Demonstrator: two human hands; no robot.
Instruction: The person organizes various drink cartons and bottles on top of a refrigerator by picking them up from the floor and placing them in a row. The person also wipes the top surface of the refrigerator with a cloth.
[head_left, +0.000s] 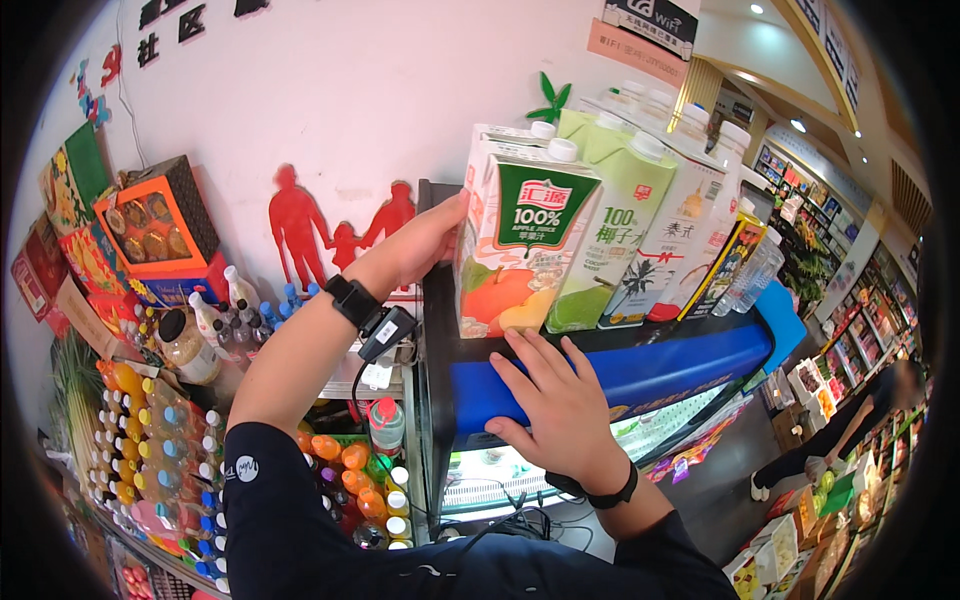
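Observation:
A row of drink cartons and bottles stands on the black top of a drinks cooler (622, 386) with a blue front edge. At its near end is an apple juice carton (517, 247) with a white cap, beside a coconut water carton (611, 240). My left hand (435, 236) rests against the left side of the juice carton, its fingertips hidden behind it. My right hand (551, 397) lies spread over the blue edge, fingertips by the carton's bottom, holding nothing. Farther right are a white carton (664, 232) and a yellow and black box (724, 266).
Many bottles with coloured caps (161, 450) crowd the shelves at the left, with a boxed item in an orange frame (150, 225) above. Black cables (517, 517) hang before me. A person (832, 427) stands in the aisle at the right, near produce crates (776, 547).

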